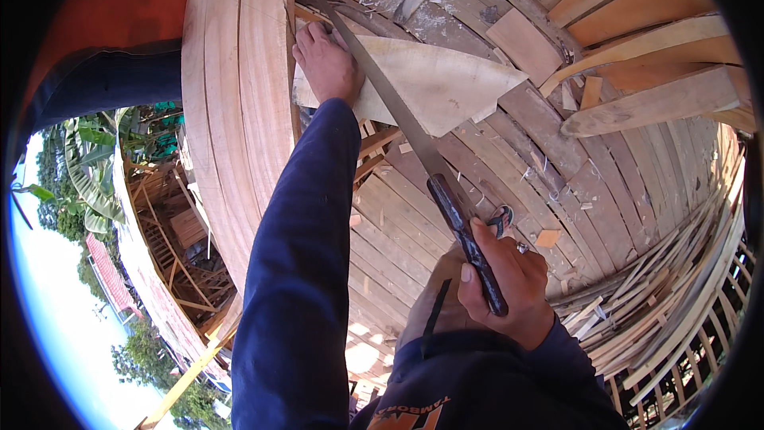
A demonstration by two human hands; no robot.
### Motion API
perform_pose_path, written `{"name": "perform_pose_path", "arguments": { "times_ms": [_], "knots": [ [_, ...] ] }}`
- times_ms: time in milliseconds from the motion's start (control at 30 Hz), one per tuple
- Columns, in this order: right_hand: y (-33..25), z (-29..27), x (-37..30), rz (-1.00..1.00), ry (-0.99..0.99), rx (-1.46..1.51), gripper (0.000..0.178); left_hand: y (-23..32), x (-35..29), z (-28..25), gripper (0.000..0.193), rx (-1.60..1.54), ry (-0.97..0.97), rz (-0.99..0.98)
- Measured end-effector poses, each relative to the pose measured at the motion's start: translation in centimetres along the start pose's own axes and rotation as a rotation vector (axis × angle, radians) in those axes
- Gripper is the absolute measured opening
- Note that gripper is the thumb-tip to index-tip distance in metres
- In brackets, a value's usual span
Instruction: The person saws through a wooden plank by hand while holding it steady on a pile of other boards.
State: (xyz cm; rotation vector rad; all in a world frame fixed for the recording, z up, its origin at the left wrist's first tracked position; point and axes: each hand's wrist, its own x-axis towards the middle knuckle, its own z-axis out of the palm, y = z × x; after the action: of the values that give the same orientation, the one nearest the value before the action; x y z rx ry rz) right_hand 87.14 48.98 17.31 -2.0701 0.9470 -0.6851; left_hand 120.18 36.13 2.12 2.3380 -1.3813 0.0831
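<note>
My right hand [513, 283] is wrapped round the dark handle of a handsaw [394, 99]. The saw's long blade slants up and to the left, its far end just beyond my left hand [326, 64]. That hand is closed, its fingers curled over the far edge of a pale, roughly triangular wooden piece [446, 80], close beside the blade. The blade crosses over this pale piece; whether its teeth are in the wood I cannot tell. Directly left of my left hand runs a wide, curved wall of planks [247, 87].
Curved deck planks [573, 191] carry shavings and offcuts. Upright timbers [652, 0] and a loose plank [652, 103] stand at right. Stacked thin strips [676, 295] lie lower right. A person in orange and dark clothing [111, 24] is beyond the plank wall.
</note>
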Motion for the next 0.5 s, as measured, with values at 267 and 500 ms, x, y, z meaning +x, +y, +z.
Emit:
{"name": "perform_pose_path", "arguments": {
  "times_ms": [267,500],
  "knots": [
    [0.8,4.1,6.3,-0.03,0.136,0.054,0.05,-0.6,0.0,0.3,0.023,0.069,0.045,0.103],
    [0.2,0.7,0.7,0.004,0.053,0.04,0.049,0.9,-0.3,-0.7,0.022,0.0,0.013,-0.001]
  ]
}}
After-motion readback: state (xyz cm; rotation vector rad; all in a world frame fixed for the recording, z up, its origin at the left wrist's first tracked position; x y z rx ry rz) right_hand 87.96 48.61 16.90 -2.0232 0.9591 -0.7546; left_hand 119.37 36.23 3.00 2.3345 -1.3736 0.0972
